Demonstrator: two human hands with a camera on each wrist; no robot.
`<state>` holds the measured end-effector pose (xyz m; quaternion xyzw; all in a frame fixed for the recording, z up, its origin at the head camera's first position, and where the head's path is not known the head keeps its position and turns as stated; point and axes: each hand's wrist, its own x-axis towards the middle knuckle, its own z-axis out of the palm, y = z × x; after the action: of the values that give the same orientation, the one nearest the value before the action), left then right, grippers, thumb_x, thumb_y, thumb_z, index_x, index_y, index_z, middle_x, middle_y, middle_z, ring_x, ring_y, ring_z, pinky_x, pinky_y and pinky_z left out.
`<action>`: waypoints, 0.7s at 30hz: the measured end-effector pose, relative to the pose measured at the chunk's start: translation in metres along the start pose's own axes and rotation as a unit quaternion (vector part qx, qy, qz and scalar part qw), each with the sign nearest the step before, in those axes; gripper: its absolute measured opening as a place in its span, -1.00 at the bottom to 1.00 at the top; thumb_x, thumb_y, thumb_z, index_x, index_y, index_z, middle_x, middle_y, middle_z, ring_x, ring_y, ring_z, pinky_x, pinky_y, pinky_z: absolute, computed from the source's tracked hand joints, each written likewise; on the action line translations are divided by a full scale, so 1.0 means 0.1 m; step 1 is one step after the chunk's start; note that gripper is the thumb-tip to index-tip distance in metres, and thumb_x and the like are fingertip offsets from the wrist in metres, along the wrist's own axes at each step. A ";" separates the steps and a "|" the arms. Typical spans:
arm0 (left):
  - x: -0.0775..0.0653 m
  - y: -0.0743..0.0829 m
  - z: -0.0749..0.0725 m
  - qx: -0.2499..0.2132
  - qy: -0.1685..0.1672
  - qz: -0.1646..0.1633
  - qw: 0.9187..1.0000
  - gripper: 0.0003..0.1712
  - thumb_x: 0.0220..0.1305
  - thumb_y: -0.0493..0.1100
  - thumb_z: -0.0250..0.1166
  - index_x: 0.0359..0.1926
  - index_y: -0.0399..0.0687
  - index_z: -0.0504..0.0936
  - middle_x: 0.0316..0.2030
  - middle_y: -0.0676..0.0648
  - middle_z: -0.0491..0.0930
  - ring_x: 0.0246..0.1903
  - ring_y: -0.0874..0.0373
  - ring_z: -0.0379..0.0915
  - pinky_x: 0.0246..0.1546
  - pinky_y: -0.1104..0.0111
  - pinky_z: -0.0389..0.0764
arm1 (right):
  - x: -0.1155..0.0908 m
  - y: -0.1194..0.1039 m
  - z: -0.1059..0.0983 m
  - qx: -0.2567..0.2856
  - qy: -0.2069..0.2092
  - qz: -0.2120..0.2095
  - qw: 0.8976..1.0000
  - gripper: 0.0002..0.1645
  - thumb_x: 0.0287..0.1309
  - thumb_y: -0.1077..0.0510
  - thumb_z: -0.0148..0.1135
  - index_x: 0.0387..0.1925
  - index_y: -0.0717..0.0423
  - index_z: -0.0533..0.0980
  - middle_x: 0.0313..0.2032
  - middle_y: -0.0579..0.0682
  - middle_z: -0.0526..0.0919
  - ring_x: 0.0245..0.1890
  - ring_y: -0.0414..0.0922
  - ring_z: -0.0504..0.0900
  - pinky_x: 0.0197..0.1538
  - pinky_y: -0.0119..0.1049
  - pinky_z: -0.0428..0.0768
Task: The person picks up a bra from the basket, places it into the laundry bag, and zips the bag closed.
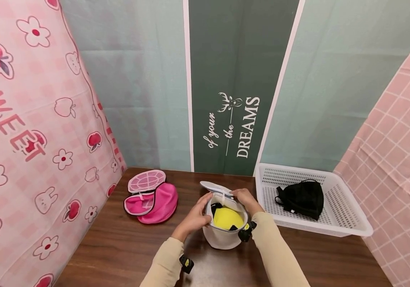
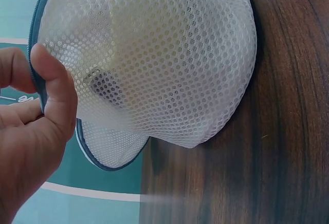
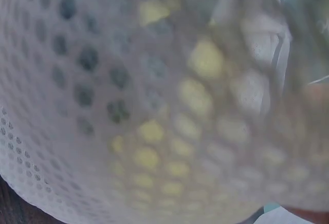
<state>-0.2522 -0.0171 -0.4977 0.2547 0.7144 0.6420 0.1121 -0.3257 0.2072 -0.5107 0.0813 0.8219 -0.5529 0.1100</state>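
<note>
A white mesh laundry bag (image 1: 223,241) with a dark zipper edge stands upright on the table, its flap (image 1: 212,186) folded back at the far side. Inside lies a yellow item (image 1: 228,218) with black parts; in the left wrist view only a dark patch and a faint yellow tint show through the mesh (image 2: 169,64). My left hand (image 1: 195,215) pinches the zipped rim on the left, thumb outside and fingers within. At the far right of the opening, my right hand (image 1: 247,200) grips the rim beside the flap. Blurred mesh fills most of the right wrist view.
On the left of the brown table (image 1: 111,247) lies a pink mesh bag (image 1: 163,204) with its lid laid back. A white perforated basket (image 1: 357,223) stands at the right, holding a black fabric item (image 1: 304,199). Printed curtains (image 1: 147,99) hang behind and at both sides.
</note>
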 end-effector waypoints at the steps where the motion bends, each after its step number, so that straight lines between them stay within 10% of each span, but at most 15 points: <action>1: 0.00 -0.01 0.00 -0.003 0.001 0.001 1.000 -0.10 -0.09 -0.59 0.03 0.38 -0.30 0.06 0.38 -0.21 -0.11 -0.22 -0.16 0.42 -0.61 0.12 0.56 | 0.00 0.00 0.00 0.000 0.003 0.000 1.000 -0.57 0.26 0.34 -0.20 0.06 0.44 0.46 0.12 0.35 0.39 0.19 0.22 0.26 0.19 0.05 0.23; 12: -0.02 0.02 -0.01 -0.011 0.001 -0.004 1.000 -0.09 -0.08 -0.60 0.03 0.39 -0.28 0.06 0.39 -0.17 -0.08 -0.12 -0.25 0.37 -0.61 0.25 0.56 | -0.06 -0.03 0.01 0.028 0.111 0.015 0.993 -0.60 0.13 0.17 0.18 -0.08 0.40 0.55 -0.05 0.26 0.54 -0.03 0.11 0.45 0.04 0.01 0.40; 21: -0.10 0.33 -0.06 -0.001 -0.016 0.004 1.000 -0.15 -0.07 -0.60 0.01 0.34 -0.50 0.00 0.35 -0.39 -0.13 0.11 -0.20 0.16 -0.57 0.11 0.57 | -0.12 -0.08 0.00 0.088 0.166 -0.039 0.981 -0.76 0.08 0.26 0.26 -0.20 0.32 0.56 -0.28 0.12 0.57 -0.26 -0.01 0.52 -0.19 -0.22 0.51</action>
<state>-0.2389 -0.0261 -0.4659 0.2671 0.7112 0.6389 0.1211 -0.3166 0.2044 -0.5007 0.1493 0.7793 -0.6058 -0.0576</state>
